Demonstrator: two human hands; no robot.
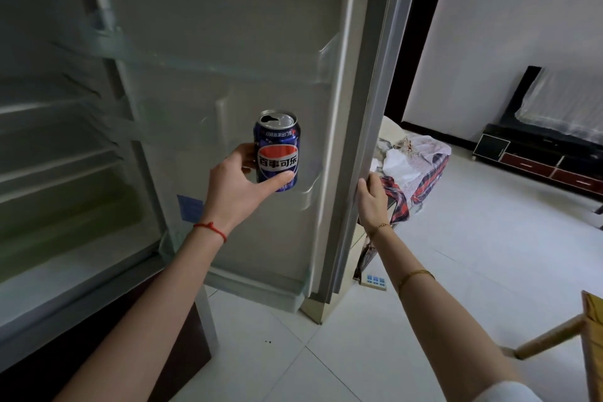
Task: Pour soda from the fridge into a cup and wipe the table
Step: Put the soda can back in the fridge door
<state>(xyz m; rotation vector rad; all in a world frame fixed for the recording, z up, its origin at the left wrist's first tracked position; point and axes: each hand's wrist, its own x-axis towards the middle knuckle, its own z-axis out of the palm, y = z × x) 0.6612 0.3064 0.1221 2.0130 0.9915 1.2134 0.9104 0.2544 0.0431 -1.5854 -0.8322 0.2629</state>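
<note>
The can (276, 151) is blue with a red, white and blue round logo and white writing on it. Its silver top is open, with a dark hole showing. It stands straight up in the air, held around its lower half. It is in front of the inside of the fridge door (228, 91), which is white and swung wide open.
</note>
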